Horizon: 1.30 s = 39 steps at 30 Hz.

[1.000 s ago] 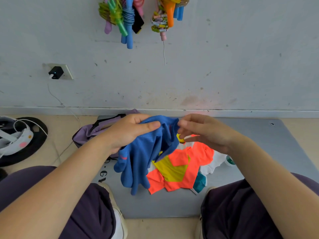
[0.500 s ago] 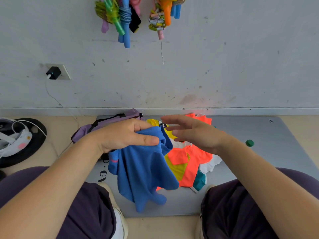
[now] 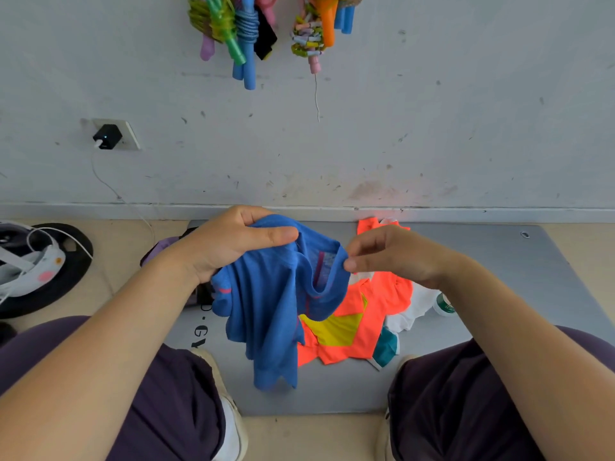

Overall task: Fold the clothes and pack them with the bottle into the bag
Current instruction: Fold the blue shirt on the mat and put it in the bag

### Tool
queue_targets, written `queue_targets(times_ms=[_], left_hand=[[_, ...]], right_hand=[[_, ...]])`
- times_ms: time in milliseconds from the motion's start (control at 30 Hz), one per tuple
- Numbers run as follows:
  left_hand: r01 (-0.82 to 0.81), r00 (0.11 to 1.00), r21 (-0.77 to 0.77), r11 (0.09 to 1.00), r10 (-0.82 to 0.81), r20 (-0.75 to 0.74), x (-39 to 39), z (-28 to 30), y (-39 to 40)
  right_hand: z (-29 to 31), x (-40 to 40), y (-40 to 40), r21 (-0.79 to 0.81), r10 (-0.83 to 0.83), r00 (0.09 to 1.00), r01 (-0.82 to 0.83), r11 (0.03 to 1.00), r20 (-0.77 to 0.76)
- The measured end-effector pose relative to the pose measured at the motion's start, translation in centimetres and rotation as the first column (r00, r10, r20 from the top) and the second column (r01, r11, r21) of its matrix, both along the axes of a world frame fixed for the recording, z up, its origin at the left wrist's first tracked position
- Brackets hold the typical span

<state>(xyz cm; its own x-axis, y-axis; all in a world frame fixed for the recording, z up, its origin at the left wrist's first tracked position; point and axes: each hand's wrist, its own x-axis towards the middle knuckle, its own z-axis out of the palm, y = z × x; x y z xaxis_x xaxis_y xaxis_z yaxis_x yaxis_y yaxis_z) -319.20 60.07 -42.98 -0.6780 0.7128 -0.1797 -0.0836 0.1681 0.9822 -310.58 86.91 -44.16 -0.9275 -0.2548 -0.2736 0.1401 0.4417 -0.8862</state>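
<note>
The bag (image 3: 159,247) is mostly hidden behind the left forearm (only a purple edge shows). The bottle (image 3: 444,304) peeks out past the right wrist, label unreadable. The blue shirt (image 3: 276,304) covers part of the mat's lettering (image 3: 199,337).

- Blue shirt (image 3: 273,301): thin knit cloth, matt, soft and limp; light shows through the weave near the collar.
- Orange shirt (image 3: 352,331): smooth neon cloth with a yellow panel, faint sheen.
- White garment (image 3: 412,311): plain matt cloth.
- Bag (image 3: 163,247): purple woven fabric, mostly hidden.
- Bottle (image 3: 444,304): plastic, with a glossy green and white label.
- Mat (image 3: 499,294): grey, smooth, matt, rubbery or foam-like.
- Floor (image 3: 133,254): beige, smooth, dull.
- Wall (image 3: 432,128): painted, matt, scuffed and stained.
- Charger (image 3: 107,137): glossy black plastic.
- Ropes (image 3: 246,31): coloured plastic and cord, handles shiny.
- Trousers (image 3: 159,394): dark matt cloth.
</note>
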Motion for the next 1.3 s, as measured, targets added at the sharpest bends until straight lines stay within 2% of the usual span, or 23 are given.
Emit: queue_targets(times_ms=[67, 167, 267, 367, 467, 533, 567, 633, 733, 800, 867, 933, 1000, 1067, 1133, 1233, 1300], left_hand=[[-0.021, 1.0, -0.016, 1.0, 0.022, 0.014, -0.1, -0.1, 0.1], [-0.061, 0.998, -0.09, 0.994, 0.058, -0.031, -0.1, -0.2, 0.2], [-0.039, 0.993, -0.224, 0.974, 0.013, -0.115, -0.2, -0.2, 0.3], [0.119, 0.982, -0.409, 0.905, -0.167, -0.084, -0.4, -0.2, -0.1], [0.142, 0.968, -0.54, 0.829, -0.229, -0.097, -0.8, -0.4, -0.5], [0.118, 0.97, -0.533, 0.838, -0.213, -0.121, -1.0, -0.6, -0.6], [0.134, 0.971, -0.509, 0.85, -0.216, -0.104, -1.0, -0.6, -0.6], [0.192, 0.968, -0.468, 0.863, -0.246, -0.056, -1.0, -0.6, -0.7], [0.23, 0.961, -0.406, 0.884, -0.273, -0.049, -0.8, -0.8, -0.6], [0.133, 0.98, -0.302, 0.944, -0.171, -0.105, -0.7, -1.0, -0.2], [-0.042, 0.988, -0.188, 0.981, 0.013, -0.153, -0.6, -1.0, 0.4], [-0.154, 0.981, -0.072, 0.985, 0.144, -0.127, -0.3, -1.0, 1.2], [-0.192, 0.977, -0.027, 0.981, 0.188, -0.105, 0.1, -1.3, 1.8], [-0.174, 0.977, -0.058, 0.983, 0.164, -0.139, 0.5, -1.6, 2.2], [-0.139, 0.982, -0.061, 0.988, 0.13, -0.14, 1.0, -1.7, 2.5], [-0.166, 0.948, -0.101, 0.981, 0.13, -0.291, 1.1, -1.7, 2.7], [-0.177, 0.936, -0.093, 0.98, 0.138, -0.323, 1.4, -1.4, 2.8]], right_hand=[[0.2, 0.0, 0.0, -0.059, -0.039, 0.999, 0.036, 0.998, -0.034], [0.6, -0.1, -0.3, -0.324, -0.166, 0.986, 0.15, 0.934, -0.024], [0.9, -0.2, -0.5, -0.386, -0.369, 0.929, 0.334, 0.86, -0.018], [2.0, -0.3, 0.2, -0.23, -0.463, 0.875, 0.425, 0.876, -0.145], [3.1, 0.1, 1.5, 0.054, -0.332, 0.928, 0.346, 0.937, -0.171], [2.8, 0.4, 1.9, 0.164, -0.241, 0.965, 0.255, 0.953, -0.104], [2.5, 0.5, 2.0, 0.151, -0.236, 0.967, 0.249, 0.957, -0.1], [2.2, 0.4, 2.0, -0.01, -0.321, 0.934, 0.324, 0.946, -0.155], [2.1, -0.3, 2.9, -0.276, -0.579, 0.784, 0.518, 0.809, -0.225], [2.2, -0.4, 3.5, -0.308, -0.696, 0.675, 0.626, 0.716, -0.246], [2.3, -0.4, 3.5, -0.289, -0.711, 0.648, 0.65, 0.703, -0.272], [2.2, -0.3, 2.8, -0.221, -0.659, 0.692, 0.621, 0.752, -0.294], [2.2, -0.1, 1.6, -0.137, -0.562, 0.767, 0.549, 0.825, -0.311], [2.0, 0.3, 0.1, -0.112, -0.459, 0.845, 0.446, 0.888, -0.274], [1.7, 0.7, -1.3, -0.16, -0.36, 0.91, 0.331, 0.93, -0.205], [1.4, 1.0, -2.8, -0.168, -0.247, 0.958, 0.222, 0.96, -0.143], [1.1, 0.9, -3.2, -0.125, -0.171, 0.979, 0.157, 0.98, -0.108]])
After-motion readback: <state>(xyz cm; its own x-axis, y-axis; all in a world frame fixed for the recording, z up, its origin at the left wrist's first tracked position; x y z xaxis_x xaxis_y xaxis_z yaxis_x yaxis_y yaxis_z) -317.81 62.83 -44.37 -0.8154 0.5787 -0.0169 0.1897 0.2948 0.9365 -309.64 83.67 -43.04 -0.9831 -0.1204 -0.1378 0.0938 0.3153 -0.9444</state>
